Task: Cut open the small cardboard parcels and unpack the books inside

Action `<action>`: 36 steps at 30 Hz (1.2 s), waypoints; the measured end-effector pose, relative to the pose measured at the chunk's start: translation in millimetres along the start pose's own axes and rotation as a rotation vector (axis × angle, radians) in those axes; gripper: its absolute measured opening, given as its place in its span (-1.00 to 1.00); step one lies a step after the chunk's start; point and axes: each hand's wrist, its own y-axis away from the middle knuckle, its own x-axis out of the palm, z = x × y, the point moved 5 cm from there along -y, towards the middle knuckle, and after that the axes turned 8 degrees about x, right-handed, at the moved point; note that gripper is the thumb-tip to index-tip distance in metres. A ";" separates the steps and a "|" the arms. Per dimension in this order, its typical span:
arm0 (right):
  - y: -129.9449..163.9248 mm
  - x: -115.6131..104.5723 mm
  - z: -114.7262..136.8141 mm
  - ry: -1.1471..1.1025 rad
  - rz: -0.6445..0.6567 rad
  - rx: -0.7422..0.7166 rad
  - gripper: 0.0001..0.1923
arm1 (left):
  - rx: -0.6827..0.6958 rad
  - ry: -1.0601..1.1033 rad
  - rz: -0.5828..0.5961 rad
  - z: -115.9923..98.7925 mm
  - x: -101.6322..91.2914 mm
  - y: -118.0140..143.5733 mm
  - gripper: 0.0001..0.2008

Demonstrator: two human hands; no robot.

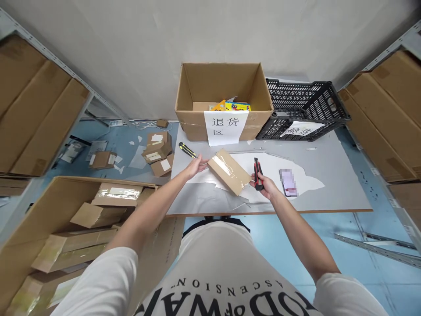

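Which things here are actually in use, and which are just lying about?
In use: taped parcel, held by left hand; red knife in right hand.
Lying about: yellow knife, phone, labelled box, black crate, floor parcels.

Bright, even overhead light, soft shadows only. Strong wide-angle bending at left and right shelves (39,109). Mild glare on package tape (226,169). Phone (288,182) on bench (329,175) blurred out; otherwise sharp.
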 end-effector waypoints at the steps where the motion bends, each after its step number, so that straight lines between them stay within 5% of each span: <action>1: -4.4 1.4 10.6 0.041 0.004 -0.003 -0.82 | -0.001 0.032 -0.007 7.1 0.0 9.2 -0.23; 6: -27.6 17.7 41.7 0.214 0.033 -0.028 -0.81 | 0.017 0.206 -0.098 41.4 3.0 53.1 -0.29; 16: -50.5 38.2 42.9 0.302 0.061 -0.122 -0.87 | -0.001 0.400 -0.220 84.3 21.5 96.8 -0.38; 23: -45.5 36.9 37.3 0.342 0.137 -0.231 -0.80 | 0.061 0.100 -0.226 67.0 20.7 92.6 -0.47; 29: -23.3 1.9 30.4 0.433 0.005 -0.401 -0.68 | 0.206 -0.282 -0.261 38.7 14.8 83.4 -0.18; 33: -0.9 -27.9 12.1 0.592 0.015 -0.402 -0.61 | 0.321 -0.500 -0.123 5.9 25.4 68.5 0.12; 36: 11.7 -43.8 -3.9 0.641 0.031 -0.388 -0.39 | 0.357 -0.614 0.027 -6.4 39.8 48.5 0.22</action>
